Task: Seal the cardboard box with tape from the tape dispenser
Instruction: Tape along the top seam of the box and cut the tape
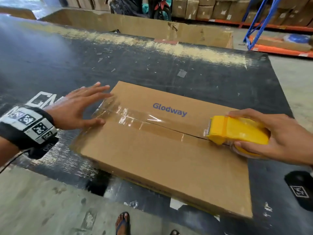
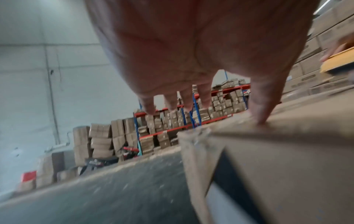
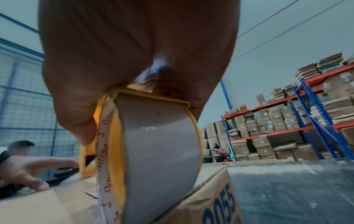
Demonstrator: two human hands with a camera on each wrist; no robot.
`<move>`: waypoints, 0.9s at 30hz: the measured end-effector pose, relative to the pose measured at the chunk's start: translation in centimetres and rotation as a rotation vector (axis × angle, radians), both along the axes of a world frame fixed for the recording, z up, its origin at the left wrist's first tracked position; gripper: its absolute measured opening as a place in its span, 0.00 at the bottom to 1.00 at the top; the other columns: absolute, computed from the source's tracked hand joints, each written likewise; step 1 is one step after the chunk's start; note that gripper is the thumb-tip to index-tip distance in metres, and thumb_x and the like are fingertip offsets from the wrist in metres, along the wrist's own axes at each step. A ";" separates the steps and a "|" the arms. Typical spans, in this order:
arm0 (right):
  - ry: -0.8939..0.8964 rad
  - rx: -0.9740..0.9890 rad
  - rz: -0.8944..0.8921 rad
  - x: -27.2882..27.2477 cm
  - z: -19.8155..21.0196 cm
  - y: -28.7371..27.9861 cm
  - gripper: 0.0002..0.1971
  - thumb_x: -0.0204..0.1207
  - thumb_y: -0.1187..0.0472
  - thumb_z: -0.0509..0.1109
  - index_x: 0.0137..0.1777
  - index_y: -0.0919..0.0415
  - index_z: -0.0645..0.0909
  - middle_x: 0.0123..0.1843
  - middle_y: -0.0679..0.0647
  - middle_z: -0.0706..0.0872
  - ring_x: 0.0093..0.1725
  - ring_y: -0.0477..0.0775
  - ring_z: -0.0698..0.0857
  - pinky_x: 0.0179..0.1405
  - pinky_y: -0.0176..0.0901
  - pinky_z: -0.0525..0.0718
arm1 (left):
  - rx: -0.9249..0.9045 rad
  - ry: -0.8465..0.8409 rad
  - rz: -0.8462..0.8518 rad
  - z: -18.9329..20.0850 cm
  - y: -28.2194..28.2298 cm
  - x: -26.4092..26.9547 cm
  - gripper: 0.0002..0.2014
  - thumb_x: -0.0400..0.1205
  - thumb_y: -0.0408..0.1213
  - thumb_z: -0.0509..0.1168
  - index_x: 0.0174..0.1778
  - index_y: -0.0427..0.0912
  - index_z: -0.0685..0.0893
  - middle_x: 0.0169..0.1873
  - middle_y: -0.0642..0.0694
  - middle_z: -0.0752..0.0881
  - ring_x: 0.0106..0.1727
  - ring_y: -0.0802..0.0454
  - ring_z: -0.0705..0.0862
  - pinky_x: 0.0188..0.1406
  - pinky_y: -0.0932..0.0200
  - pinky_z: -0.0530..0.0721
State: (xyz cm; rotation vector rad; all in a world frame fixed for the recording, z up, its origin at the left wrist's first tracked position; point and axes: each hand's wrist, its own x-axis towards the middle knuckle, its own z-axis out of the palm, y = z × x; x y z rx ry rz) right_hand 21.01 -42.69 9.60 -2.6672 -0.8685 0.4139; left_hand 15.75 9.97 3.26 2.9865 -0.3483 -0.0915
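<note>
Here my right hand grips the yellow tape dispenser at the right end of the cardboard box, which lies flat on the black counter. The seam runs left to right along the box's long axis, with tape already on its left part. My left hand, fingers spread flat, rests at the left end, thumb touching the top. The right edge is nearest the dispenser.

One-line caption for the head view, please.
Right hand draws the yellow tape dispenser along the cardboard box seam; open left hand at its far end.
</note>
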 end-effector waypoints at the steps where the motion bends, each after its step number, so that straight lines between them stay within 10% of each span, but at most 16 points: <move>1: -0.010 0.018 0.020 0.0 -0.1 -0.1 0.36 0.65 0.19 0.62 0.75 0.22 0.68 0.44 0.39 0.87 0.44 0.43 0.84 0.27 0.45 0.83 | 0.035 -0.042 -0.015 0.5 -1.7 -0.4 0.46 0.74 0.74 0.59 0.89 0.61 0.58 0.91 0.58 0.54 0.92 0.54 0.49 0.89 0.33 0.58; 6: 0.004 0.061 0.088 0.8 -0.3 -0.3 0.34 0.67 0.26 0.68 0.75 0.25 0.69 0.40 0.41 0.85 0.43 0.38 0.84 0.29 0.35 0.79 | -0.057 0.022 -0.056 0.8 -14.1 -2.5 0.44 0.80 0.70 0.57 0.90 0.55 0.55 0.92 0.54 0.51 0.92 0.58 0.47 0.90 0.55 0.49; 11: -0.012 0.036 0.167 1.9 -0.7 -0.1 0.35 0.67 0.25 0.66 0.76 0.26 0.69 0.41 0.38 0.85 0.38 0.35 0.84 0.31 0.37 0.76 | 0.022 0.269 -0.067 -0.9 -22.6 -1.6 0.49 0.83 0.71 0.51 0.91 0.48 0.36 0.90 0.47 0.33 0.91 0.53 0.33 0.92 0.44 0.42; 20: 0.032 0.037 0.117 1.7 -0.5 -8.5 0.34 0.68 0.25 0.70 0.76 0.24 0.71 0.51 0.28 0.88 0.36 0.42 0.88 0.30 0.33 0.82 | 0.221 0.428 -0.085 -1.0 -23.5 -1.1 0.55 0.73 0.79 0.37 0.89 0.47 0.31 0.89 0.48 0.29 0.90 0.53 0.30 0.91 0.50 0.40; 24: 0.057 0.058 -0.034 0.5 -1.4 -16.6 0.37 0.63 0.27 0.76 0.75 0.19 0.72 0.49 0.44 0.94 0.38 0.52 0.92 0.36 0.54 0.91 | 0.237 0.435 -0.096 -1.0 -23.4 -1.0 0.55 0.72 0.81 0.35 0.88 0.50 0.28 0.88 0.50 0.27 0.89 0.56 0.28 0.90 0.56 0.36; 27: 0.079 0.026 -0.070 -0.2 -2.4 -17.1 0.37 0.64 0.24 0.72 0.76 0.19 0.70 0.49 0.30 0.91 0.42 0.41 0.91 0.37 0.45 0.89 | 0.239 0.461 -0.095 -0.8 -23.5 -0.9 0.58 0.67 0.85 0.31 0.87 0.53 0.26 0.87 0.54 0.25 0.88 0.59 0.27 0.91 0.54 0.37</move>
